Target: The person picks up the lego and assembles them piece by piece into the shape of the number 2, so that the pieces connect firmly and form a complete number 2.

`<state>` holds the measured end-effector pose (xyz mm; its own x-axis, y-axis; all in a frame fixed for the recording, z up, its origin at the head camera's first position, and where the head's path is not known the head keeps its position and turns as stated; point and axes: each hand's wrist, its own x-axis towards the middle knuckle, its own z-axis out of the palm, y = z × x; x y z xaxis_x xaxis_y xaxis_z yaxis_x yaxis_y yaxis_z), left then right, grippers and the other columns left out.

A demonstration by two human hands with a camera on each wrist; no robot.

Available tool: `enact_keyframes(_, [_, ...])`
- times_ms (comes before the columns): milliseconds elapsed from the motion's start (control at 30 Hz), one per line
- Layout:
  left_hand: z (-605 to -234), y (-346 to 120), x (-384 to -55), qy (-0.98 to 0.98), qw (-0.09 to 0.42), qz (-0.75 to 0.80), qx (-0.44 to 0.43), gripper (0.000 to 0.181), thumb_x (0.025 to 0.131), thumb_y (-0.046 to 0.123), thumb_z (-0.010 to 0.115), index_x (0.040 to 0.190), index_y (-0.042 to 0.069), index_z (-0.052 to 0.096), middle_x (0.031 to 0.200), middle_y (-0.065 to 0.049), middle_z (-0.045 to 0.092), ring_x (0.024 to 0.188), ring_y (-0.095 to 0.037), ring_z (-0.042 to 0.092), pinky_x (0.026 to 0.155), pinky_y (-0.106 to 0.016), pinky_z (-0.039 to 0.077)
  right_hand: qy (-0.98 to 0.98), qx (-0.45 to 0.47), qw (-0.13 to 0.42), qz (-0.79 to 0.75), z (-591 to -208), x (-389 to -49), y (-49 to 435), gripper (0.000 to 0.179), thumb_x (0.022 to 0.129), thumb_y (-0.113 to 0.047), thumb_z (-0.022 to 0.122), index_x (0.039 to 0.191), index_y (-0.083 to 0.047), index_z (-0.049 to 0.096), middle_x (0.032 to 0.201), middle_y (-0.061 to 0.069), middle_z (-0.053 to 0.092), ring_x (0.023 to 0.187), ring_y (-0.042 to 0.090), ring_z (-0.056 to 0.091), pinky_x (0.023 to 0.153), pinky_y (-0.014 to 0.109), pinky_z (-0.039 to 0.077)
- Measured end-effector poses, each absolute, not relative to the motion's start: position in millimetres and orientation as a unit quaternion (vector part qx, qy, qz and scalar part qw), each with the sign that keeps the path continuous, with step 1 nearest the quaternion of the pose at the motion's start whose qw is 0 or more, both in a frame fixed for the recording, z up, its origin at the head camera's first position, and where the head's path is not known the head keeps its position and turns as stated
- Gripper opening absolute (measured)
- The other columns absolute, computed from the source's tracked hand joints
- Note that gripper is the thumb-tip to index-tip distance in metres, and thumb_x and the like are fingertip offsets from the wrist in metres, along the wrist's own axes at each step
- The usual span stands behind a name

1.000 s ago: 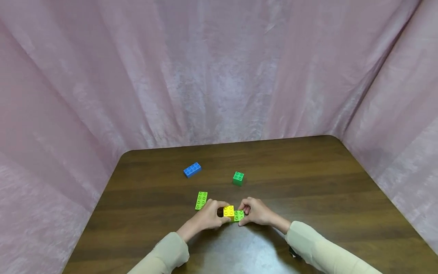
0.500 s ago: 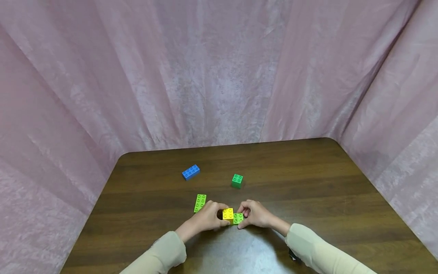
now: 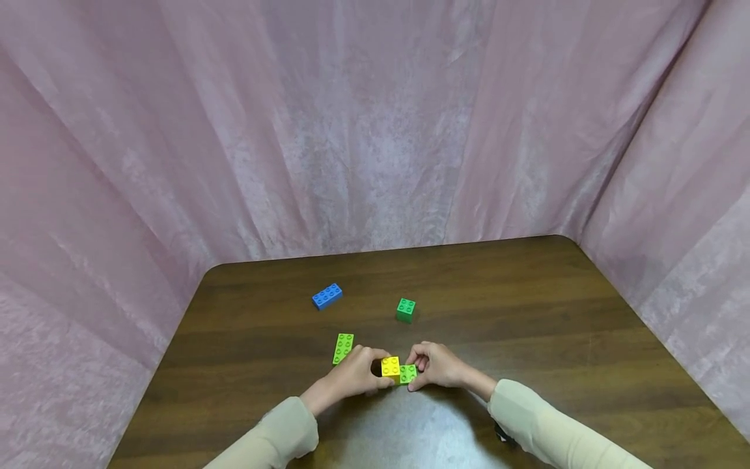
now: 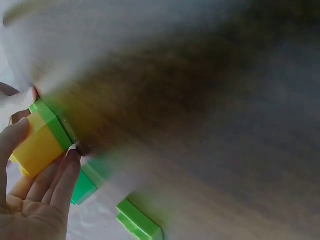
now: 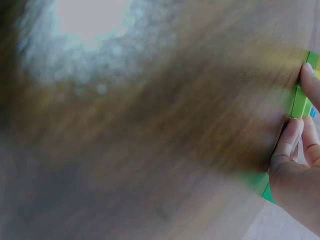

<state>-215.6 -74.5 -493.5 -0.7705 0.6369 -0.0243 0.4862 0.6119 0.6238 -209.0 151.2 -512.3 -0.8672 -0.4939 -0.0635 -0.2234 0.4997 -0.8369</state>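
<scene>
A yellow square building brick [image 3: 390, 367] sits on the left part of a flat lime-green brick [image 3: 408, 373], whose studs show to its right. My left hand [image 3: 359, 372] pinches the yellow brick between thumb and fingers; the left wrist view shows the yellow brick [image 4: 39, 145] against the lime-green brick [image 4: 51, 122]. From the other side my right hand [image 3: 441, 366] grips the lime-green brick by its right end, thumb at the near edge. In the right wrist view the thumb and fingers hold that lime-green brick [image 5: 300, 102].
Behind the left hand lies another lime-green brick [image 3: 343, 348], partly hidden by it. Farther back are a blue brick [image 3: 327, 296] and a dark green square brick [image 3: 405, 310]. All rest on a brown wooden table [image 3: 527, 293], with pink curtains [image 3: 375, 130] around it.
Both hands keep their hold on the joined bricks in the same place. The whole scene sits slightly lower in the head view than a second ago.
</scene>
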Motion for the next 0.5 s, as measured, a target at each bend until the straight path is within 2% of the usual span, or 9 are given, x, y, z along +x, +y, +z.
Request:
enact_keyframes(100, [-494.3,-75.2,-214.1,0.888,0.124,0.311,0.314,0.037,0.079,0.02,0.08,0.108,-0.001,0.071,0.093,-0.007,0.074,0.07,-0.002,0.053,0.065,-0.015,0.045,0.851,-0.213,0.15,-0.457,-514.0,-208.6,150.8,0.031,0.067,-0.01,0.088,0.088,-0.004,0.066,0.083,0.003,0.057,0.075,0.006,0.049,0.067,0.016,0.043])
enact_keyframes(267, [-494.6,-74.7,-212.8,0.893,0.126,0.308,0.304,0.04,0.08,0.021,0.08,0.112,-0.001,0.069,0.099,-0.009,0.074,0.072,-0.003,0.054,0.067,-0.016,0.046,0.849,-0.218,0.148,-0.459,-514.1,-208.7,151.2,0.031,0.068,-0.01,0.088,0.089,-0.004,0.066,0.084,0.004,0.057,0.075,0.006,0.049,0.067,0.016,0.043])
enact_keyframes(500, [-496.1,-74.1,-211.2,0.903,0.128,0.276,0.302,0.048,0.078,0.024,0.083,0.116,0.0,0.068,0.108,-0.01,0.074,0.085,-0.007,0.062,0.078,-0.023,0.051,0.847,-0.216,0.15,-0.462,-513.3,-209.4,152.7,0.031,0.067,-0.009,0.088,0.089,-0.003,0.067,0.083,0.005,0.057,0.075,0.007,0.05,0.066,0.015,0.044])
